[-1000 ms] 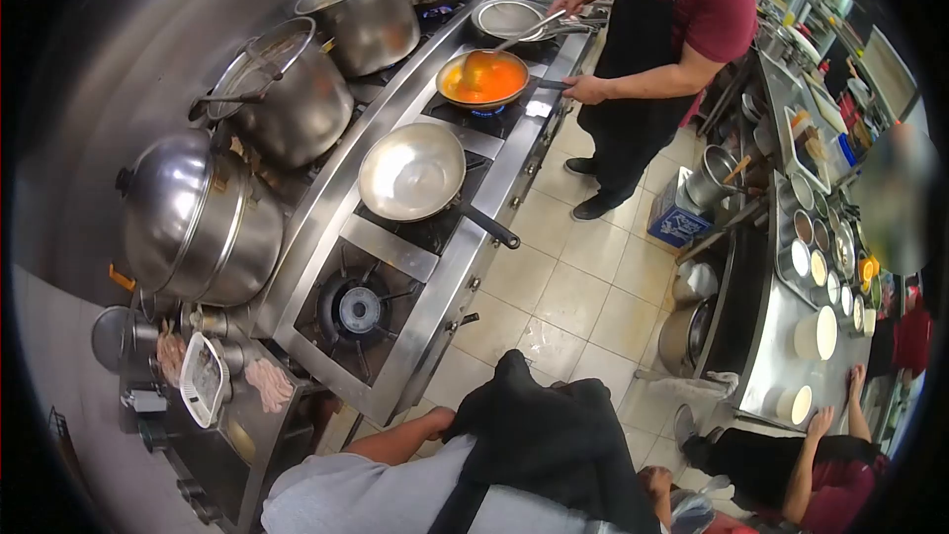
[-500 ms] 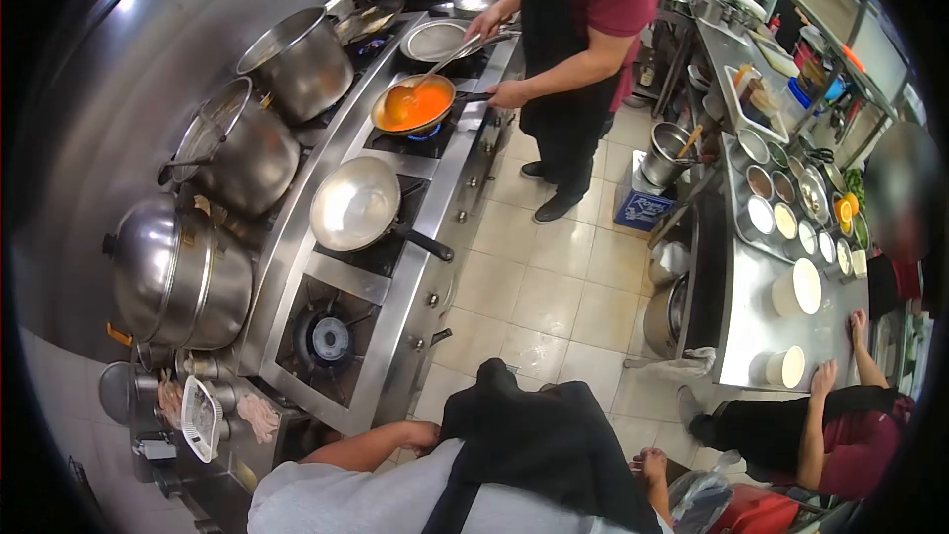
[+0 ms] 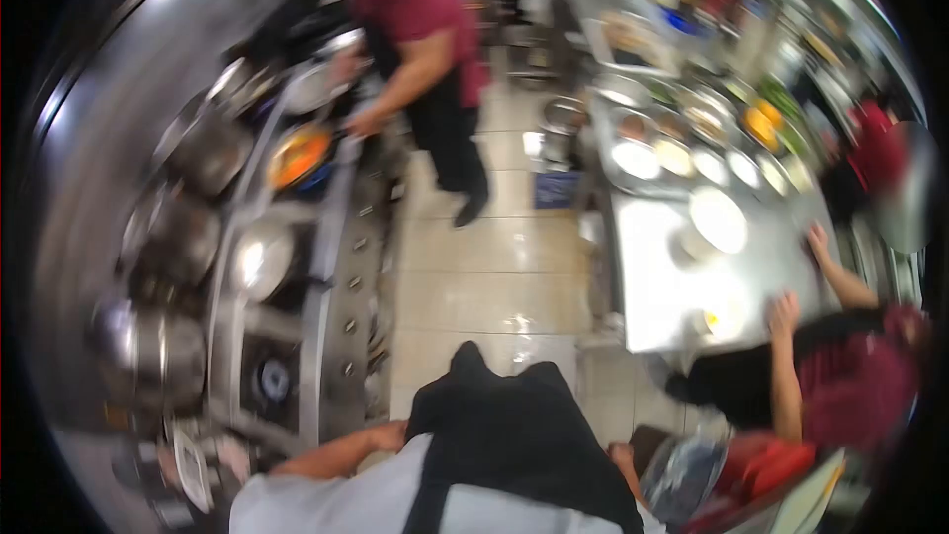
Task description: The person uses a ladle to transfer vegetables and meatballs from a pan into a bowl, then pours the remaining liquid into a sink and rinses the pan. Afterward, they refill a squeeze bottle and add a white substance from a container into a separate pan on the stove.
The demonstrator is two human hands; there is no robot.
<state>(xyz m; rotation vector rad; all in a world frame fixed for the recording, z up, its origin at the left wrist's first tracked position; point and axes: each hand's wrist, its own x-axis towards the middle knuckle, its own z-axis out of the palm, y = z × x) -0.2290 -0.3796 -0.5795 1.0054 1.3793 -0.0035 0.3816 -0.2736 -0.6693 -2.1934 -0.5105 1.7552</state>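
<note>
My left hand (image 3: 388, 435) rests at the left side of my black apron (image 3: 504, 435); its fingers are blurred and partly hidden. At the apron's right side is my right hand (image 3: 621, 457), small and smeared. Left of me stands the stove (image 3: 313, 336), with a bare burner (image 3: 274, 380) nearest and an empty-looking pan (image 3: 263, 258) beyond it. Farther along, a co-worker (image 3: 415, 0) in a red shirt holds the handle of a pan with orange sauce (image 3: 300, 156).
Large steel pots (image 3: 158, 346) line the stove's back. On the right, a steel counter (image 3: 647, 287) bears a white tub (image 3: 718, 221) and food containers. Another co-worker (image 3: 850, 376) leans hands on it. A red bag (image 3: 771, 465) lies at lower right.
The view has swung to the right and blurred, so the stove and the cook appear farther left. The counter shows more fully. My hands remain beside my apron.
</note>
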